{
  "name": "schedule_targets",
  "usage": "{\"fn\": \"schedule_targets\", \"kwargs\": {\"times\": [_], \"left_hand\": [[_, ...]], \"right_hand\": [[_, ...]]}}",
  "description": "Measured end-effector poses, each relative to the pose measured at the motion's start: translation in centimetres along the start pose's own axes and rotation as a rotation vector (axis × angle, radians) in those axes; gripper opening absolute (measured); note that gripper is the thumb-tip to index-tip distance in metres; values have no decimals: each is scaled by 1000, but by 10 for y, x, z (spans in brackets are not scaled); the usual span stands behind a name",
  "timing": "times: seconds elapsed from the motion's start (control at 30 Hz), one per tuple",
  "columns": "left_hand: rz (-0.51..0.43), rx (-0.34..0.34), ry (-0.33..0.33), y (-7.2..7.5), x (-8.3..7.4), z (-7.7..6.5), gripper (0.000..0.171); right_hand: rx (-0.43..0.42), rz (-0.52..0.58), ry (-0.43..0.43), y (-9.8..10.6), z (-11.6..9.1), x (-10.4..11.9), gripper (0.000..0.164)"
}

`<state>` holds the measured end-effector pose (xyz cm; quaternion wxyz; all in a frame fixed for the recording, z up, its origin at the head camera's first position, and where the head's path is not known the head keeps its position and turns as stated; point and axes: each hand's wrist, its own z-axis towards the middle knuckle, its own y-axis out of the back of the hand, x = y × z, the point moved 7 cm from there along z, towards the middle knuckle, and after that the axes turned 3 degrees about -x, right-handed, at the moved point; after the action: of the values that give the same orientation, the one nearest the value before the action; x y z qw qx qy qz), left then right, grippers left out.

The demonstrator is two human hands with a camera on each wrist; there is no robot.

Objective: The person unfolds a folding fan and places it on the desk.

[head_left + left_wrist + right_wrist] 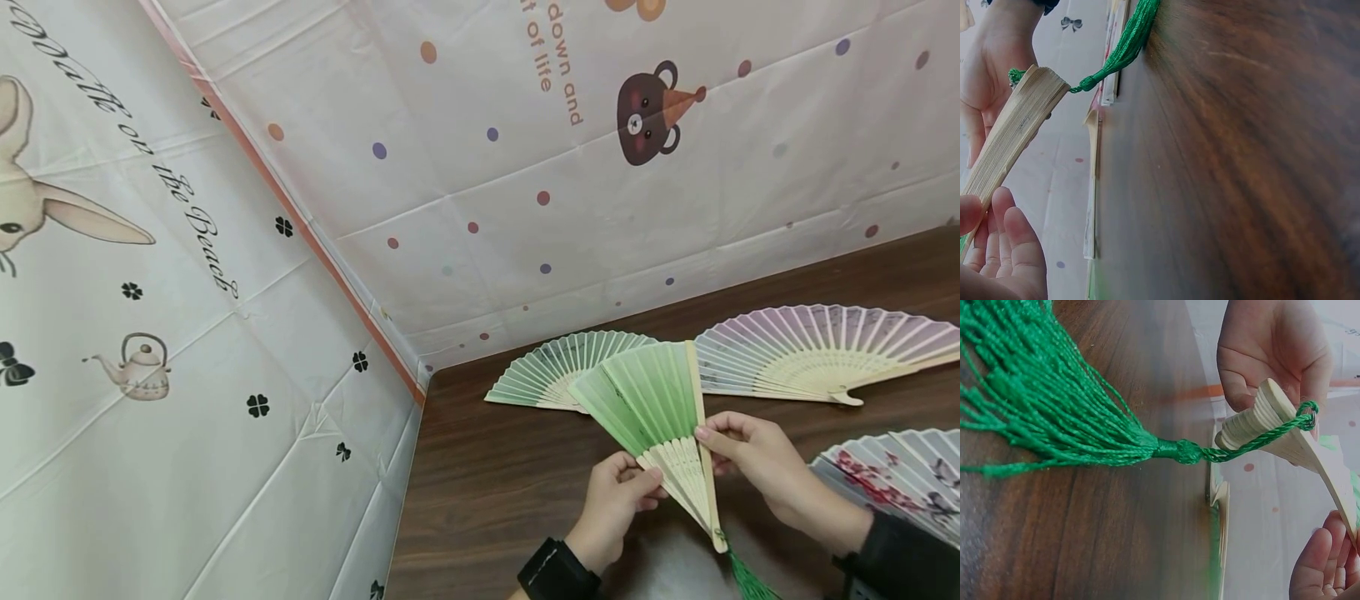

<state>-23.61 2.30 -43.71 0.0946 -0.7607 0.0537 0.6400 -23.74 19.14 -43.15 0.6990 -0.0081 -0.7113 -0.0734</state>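
A green folding fan (652, 392), partly spread, is held between both hands over the table. The left hand (611, 504) pinches its left edge at the pale ribs, thumb on top. On the other side, the right hand (757, 462) pinches the right outer stick with thumb and fingers. The ribs meet at a pivot at the bottom, where a green tassel (1079, 419) hangs from a cord loop. In the left wrist view the stacked rib ends (1019, 125) face the camera, with the tassel dangling beside them.
Behind lie a spread darker green fan (562, 367) and a spread purple fan (817, 350). A grey fan with red flowers (892, 475) lies near the right forearm. The brown wooden table (465, 483) meets a printed cloth wall (450, 183) at the back and another at left.
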Motion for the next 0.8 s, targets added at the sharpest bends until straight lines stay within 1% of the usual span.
{"fn": "schedule_targets", "kwargs": {"times": [0.1,0.2,0.43,0.6,0.63,0.7,0.8], "left_hand": [[3,-3,3,1,1,-1,8],[5,-4,10,1,2,-1,7],[-1,6,-14,2,4,-1,10],[-16,-3,-1,2,6,0,9],[-18,-5,4,2,7,0,9],[-20,-8,10,2,7,0,8],[-22,-11,13,3,8,0,8]], "right_hand": [[-11,-9,-6,-1,-7,10,15],[-10,-16,-14,-2,-10,14,14],[-15,19,5,3,-8,6,15],[-27,15,-1,4,-8,5,15],[-30,-2,-10,4,-8,4,15],[-28,2,-11,6,-5,-2,15],[-29,33,-16,10,5,-23,18]]}}
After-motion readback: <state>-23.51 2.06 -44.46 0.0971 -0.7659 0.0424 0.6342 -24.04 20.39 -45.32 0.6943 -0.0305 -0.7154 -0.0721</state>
